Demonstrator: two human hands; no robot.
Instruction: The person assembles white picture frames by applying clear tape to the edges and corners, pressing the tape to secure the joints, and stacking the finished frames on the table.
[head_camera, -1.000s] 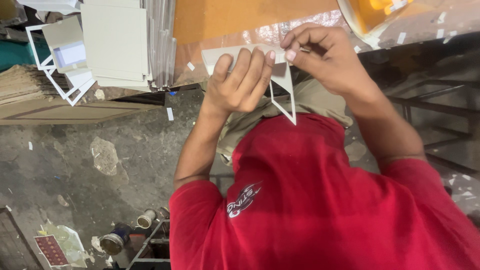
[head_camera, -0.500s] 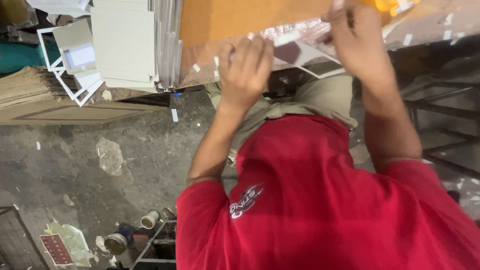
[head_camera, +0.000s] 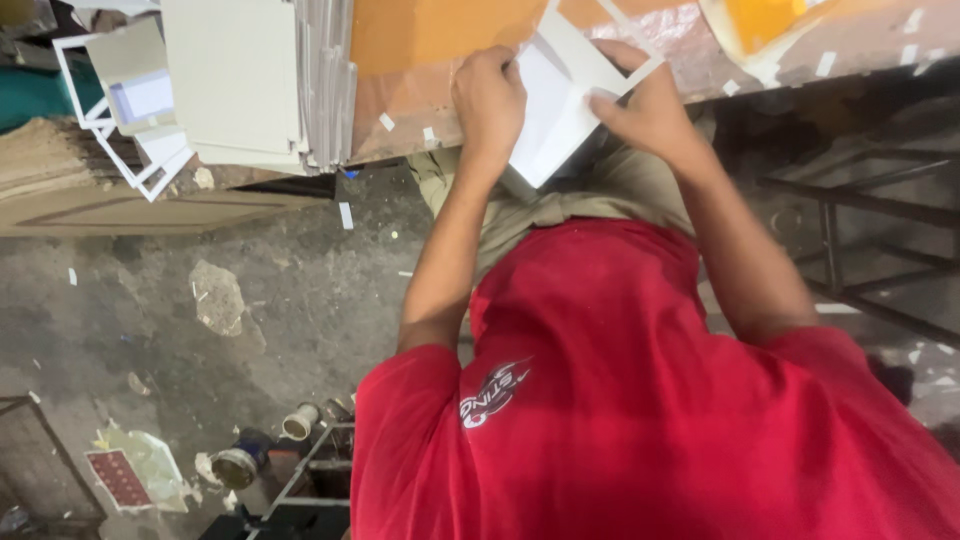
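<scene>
I see left hand (head_camera: 489, 100) and right hand (head_camera: 648, 110), fingers clamped on a white card frame (head_camera: 560, 95) at the table edge (head_camera: 400, 130); card stack (head_camera: 240, 80) far left.

white card frame (head_camera: 590, 60) cut off at the top edge of the picture, left hand (head_camera: 490, 100) fingertips hidden behind white sheet (head_camera: 550, 120), right hand (head_camera: 645, 105) motion-blurred, grey board stack (head_camera: 235, 80) cropped at upper left
</scene>
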